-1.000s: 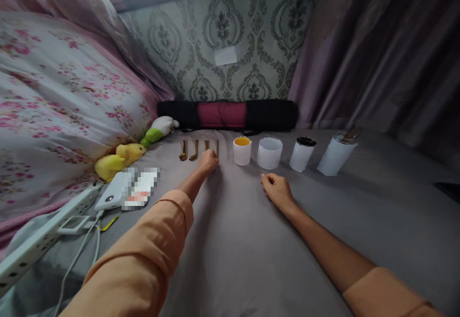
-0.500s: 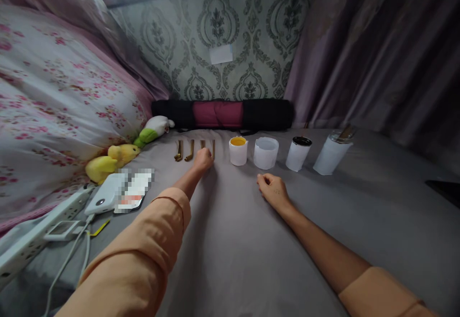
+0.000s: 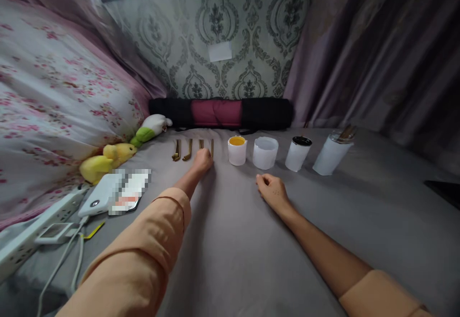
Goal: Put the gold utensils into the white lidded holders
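Several thin golden bent straws [image 3: 186,150] lie side by side on a grey bedsheet [image 3: 233,240]. My left hand [image 3: 201,160] is stretched out to them with its fingers curled over the near ends of the two right-hand straws; whether it grips one is hidden. My right hand [image 3: 270,190] rests on the sheet in a loose fist with nothing visible in it. Beyond it stand a white cup with a yellow inside [image 3: 237,150], a wider white cup [image 3: 265,152], a white cup with a dark rim [image 3: 298,153] and a tall white tumbler [image 3: 331,152] holding some sticks.
A black and maroon roll [image 3: 221,113] lies against the patterned wall. At left are a floral pillow [image 3: 53,96], yellow and green plush toys [image 3: 108,158], a white power bank [image 3: 96,199], a power strip with cables [image 3: 21,250]. Dark curtains [image 3: 388,53] hang at right.
The view has drifted slightly, so everything sits a little further left. My left hand stays at the straws and my right hand stays resting on the sheet.
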Demonstrator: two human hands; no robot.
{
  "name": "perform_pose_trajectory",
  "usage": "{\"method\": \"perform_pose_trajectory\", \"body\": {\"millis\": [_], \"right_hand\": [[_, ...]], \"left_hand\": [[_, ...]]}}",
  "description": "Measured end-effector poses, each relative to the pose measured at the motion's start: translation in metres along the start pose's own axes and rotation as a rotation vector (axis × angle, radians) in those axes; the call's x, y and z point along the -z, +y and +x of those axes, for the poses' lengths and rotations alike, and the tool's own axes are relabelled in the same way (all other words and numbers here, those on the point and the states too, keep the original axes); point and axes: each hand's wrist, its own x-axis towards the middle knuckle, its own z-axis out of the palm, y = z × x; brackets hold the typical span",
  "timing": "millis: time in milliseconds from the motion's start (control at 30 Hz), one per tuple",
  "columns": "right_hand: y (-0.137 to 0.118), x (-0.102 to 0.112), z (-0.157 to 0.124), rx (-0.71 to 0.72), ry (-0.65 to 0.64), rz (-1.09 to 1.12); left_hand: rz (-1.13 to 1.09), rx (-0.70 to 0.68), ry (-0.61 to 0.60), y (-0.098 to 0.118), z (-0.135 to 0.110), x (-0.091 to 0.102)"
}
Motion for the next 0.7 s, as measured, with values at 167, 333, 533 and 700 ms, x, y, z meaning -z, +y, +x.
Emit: {"method": "perform_pose_trajectory", "body": {"millis": [167, 333, 533, 700], "right_hand": [[0.0000, -0.0006, -0.0002, -0.004, -0.005, -0.003], [-0.0005, -0.0008, 0.0004, -0.019, -0.009, -0.017], [-0.0015, -0.0006, 0.0006, -0.015, -0.004, -0.017], [-0.0020, -0.0003, 0.0003, -0.011, -0.007, -0.018]], "left_hand": [[-0.003, 0.004, -0.002, 0.0008, 0.0020, -0.0029], [-0.008, 0.014, 0.000, 0.0006, 0.0016, -0.0047], [-0.019, 0.020, -0.002, 0.0016, 0.0000, -0.0046], [-0.038, 0.021, -0.024, 0.0025, 0.0000, -0.0042]]}}
